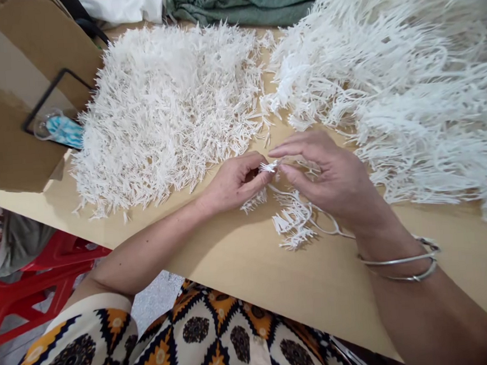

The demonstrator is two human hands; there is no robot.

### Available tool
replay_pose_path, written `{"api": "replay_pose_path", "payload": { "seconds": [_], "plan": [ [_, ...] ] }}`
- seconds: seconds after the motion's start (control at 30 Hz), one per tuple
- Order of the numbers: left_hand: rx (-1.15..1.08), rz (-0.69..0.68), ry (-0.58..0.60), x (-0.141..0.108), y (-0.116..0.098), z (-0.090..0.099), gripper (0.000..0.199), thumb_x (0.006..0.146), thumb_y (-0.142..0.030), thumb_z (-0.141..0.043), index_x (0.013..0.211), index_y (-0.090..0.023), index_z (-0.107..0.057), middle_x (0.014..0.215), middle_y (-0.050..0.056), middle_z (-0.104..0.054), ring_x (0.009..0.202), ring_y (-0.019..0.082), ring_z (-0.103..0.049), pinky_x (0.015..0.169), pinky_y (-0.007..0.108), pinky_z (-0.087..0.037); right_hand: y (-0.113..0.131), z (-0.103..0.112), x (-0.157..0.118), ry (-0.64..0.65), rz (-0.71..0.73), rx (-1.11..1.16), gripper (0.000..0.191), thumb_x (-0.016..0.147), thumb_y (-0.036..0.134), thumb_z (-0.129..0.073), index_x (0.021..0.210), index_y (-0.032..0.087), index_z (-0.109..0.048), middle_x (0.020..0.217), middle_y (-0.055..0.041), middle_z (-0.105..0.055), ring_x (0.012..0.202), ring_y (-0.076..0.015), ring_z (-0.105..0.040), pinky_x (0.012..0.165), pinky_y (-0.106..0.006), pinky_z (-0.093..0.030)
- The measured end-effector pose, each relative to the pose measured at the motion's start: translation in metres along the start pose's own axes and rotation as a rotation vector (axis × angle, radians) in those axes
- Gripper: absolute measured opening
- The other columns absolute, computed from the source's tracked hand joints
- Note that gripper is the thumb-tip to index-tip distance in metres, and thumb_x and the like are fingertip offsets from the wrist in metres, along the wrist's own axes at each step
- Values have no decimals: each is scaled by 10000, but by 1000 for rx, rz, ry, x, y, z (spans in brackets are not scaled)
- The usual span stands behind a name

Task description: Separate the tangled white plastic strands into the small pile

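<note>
Between my two hands, over the table, is a small white branched sprig (269, 167). My left hand (239, 181) pinches it between thumb and fingertips, and more white tufts show below that hand. My right hand (329, 173) is close on the right, thumb and index finger near the sprig's end with a narrow gap between them; thin white strands run under its palm. Whether its other fingers hold strands is hidden. Below the hands lies a loose bunch of white sprigs (295, 223), with a white strand trailing to the right wrist.
A wide pile of short white sprigs (170, 109) covers the table's left. Longer white strands (414, 101) heap up on the right. A cardboard box (21, 93) stands at the left, beside a black-framed holder (43, 105). Green cloth (250, 2) lies behind; red stools (36, 283) are below left.
</note>
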State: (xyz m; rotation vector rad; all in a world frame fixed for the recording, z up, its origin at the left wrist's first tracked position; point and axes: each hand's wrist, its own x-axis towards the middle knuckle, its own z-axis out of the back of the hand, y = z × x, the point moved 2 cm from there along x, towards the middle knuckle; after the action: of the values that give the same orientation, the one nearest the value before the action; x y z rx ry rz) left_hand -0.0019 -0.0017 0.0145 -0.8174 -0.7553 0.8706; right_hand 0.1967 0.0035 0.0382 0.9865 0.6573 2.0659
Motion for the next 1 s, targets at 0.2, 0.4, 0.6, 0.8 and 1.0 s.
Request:
{"api": "replay_pose_path", "payload": {
  "seconds": [0.2, 0.4, 0.6, 0.8, 1.0],
  "plan": [
    [-17, 13, 6, 0, -2, 1, 430, 1046, -496, -571, 753, -187, -514, 722, -29, -475, 665, 96, -437, 647, 262, -363, -19, -17, -6, -121, -278, 91, 73, 945, 264, -716, 1002, 279, -759, 988, -8, -813, 899, -205, -759, 886, -411, -631],
    [-12, 48, 25, 2, -5, 2, 296, 1036, -375, -532, 801, -196, -547, 734, -20, -534, 682, 107, -467, 672, 259, -409, -20, -29, -6, -183, -327, 108, 75, 891, 286, -668, 934, 232, -698, 852, -24, -781, 766, -188, -734, 732, -353, -623],
    [17, 50, 5, 2, -6, 1, 297, 1035, -342, -513, 777, -196, -525, 730, -25, -534, 694, 107, -484, 684, 261, -405, -21, -29, -6, -182, -321, 17, 85, 830, 239, -659, 914, 243, -661, 866, -25, -757, 758, -195, -713, 747, -374, -613],
    [40, 97, 25, 1, -10, 4, 266, 1041, -329, -504, 825, -194, -579, 755, -18, -576, 716, 111, -514, 714, 258, -438, -24, -33, -4, -126, -132, -320, 100, 885, 200, -561, 902, 282, -505, 895, -84, -692, 908, -275, -661, 933, -480, -568],
    [6, 65, -7, 1, -7, 5, 273, 1029, -315, -497, 795, -193, -566, 745, -14, -567, 714, 111, -507, 723, 267, -433, -20, -44, -3, -128, -124, -366, 107, 1026, 232, -428, 945, 287, -473, 967, -94, -678, 934, -266, -615, 960, -462, -536]
  ]
}}
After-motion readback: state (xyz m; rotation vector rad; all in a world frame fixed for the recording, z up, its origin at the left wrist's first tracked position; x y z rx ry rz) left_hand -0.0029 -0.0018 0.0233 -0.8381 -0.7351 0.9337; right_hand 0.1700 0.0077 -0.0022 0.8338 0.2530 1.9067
